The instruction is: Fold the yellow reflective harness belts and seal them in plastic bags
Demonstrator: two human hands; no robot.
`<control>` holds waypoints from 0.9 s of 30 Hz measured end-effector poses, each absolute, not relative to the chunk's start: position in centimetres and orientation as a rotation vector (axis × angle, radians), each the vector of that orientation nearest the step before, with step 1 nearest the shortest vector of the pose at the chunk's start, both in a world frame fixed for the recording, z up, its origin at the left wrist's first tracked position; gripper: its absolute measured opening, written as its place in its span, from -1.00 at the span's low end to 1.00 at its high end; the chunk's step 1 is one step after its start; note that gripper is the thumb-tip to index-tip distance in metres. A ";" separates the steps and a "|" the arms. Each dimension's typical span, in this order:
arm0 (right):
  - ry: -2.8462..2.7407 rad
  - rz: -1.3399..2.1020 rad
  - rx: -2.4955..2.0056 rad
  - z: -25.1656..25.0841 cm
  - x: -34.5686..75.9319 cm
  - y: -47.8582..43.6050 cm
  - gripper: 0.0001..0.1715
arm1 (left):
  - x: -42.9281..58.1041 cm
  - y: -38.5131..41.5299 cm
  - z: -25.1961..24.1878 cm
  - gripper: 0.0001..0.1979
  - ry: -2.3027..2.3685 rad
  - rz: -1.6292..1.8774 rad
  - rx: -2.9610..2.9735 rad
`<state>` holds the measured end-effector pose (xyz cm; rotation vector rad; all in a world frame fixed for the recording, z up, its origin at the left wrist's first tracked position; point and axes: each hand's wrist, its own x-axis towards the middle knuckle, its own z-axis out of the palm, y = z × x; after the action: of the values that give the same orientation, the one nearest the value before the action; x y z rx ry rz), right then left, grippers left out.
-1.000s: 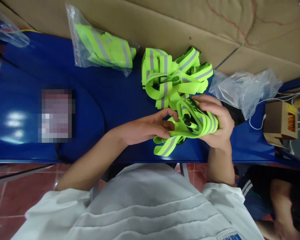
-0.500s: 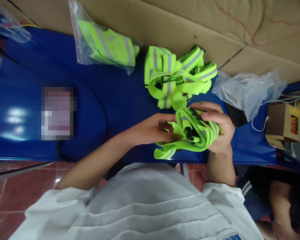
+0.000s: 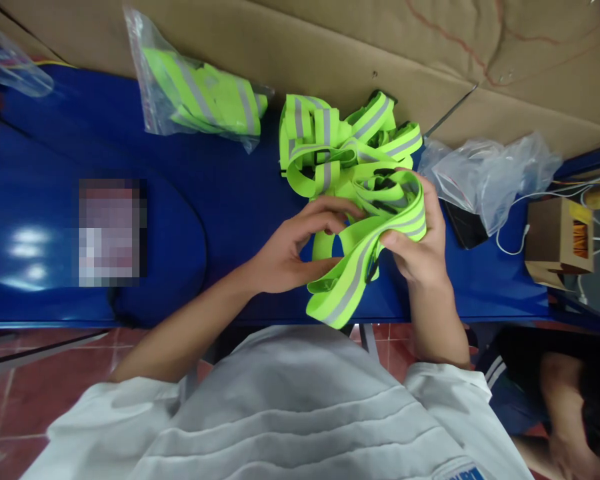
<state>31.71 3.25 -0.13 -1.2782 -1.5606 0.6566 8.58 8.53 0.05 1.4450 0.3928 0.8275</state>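
Observation:
A bundle of neon yellow-green reflective strap [image 3: 353, 270] with a grey stripe and black buckles is between my hands, above the table's near side. My right hand [image 3: 423, 240] grips its coiled part from the right, thumb on the near side. My left hand [image 3: 300, 247] is at the bundle's left, thumb and fingers curved around loose loops; its fingertips are partly hidden by the strap. One loop hangs down toward the table edge. Just behind the bundle lies a heap of similar reflective straps [image 3: 325, 127], partly covered by it.
A clear zip bag with folded strap [image 3: 215, 100] lies at the back left. Empty plastic bags [image 3: 485, 173] rest on a dark phone-like object [image 3: 465, 227] at right, near a small cardboard box [image 3: 560, 233]. A blurred item [image 3: 110, 233] lies left. Another person's arm [image 3: 563, 400] shows lower right.
The coiled bundle has tilted and shifted away from me, toward the heap. Its loose strap has opened out leftward and down. My left fingers have spread wider around the loops.

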 end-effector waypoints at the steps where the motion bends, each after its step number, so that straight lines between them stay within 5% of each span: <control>1: -1.533 0.682 -1.285 -0.5 31.7 3.4 -0.03 | 8.6 8.6 -0.2 -0.73 0.411 0.814 1.435; 10: -1.539 0.821 -1.328 0.1 30.5 3.0 -0.07 | 10.4 7.8 -0.3 -0.47 0.649 0.800 1.028; 17: -1.474 0.747 -1.390 0.4 30.8 3.3 -0.33 | 9.5 8.9 -0.6 -0.50 0.675 0.438 0.673; 27: -1.607 0.601 -1.443 1.3 30.6 3.2 -0.24 | 10.0 9.0 -1.4 -0.66 0.655 0.361 0.659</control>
<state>30.56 3.16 1.34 -1.4428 -1.6067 0.6014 10.00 9.03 -1.40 0.6592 0.6555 0.3612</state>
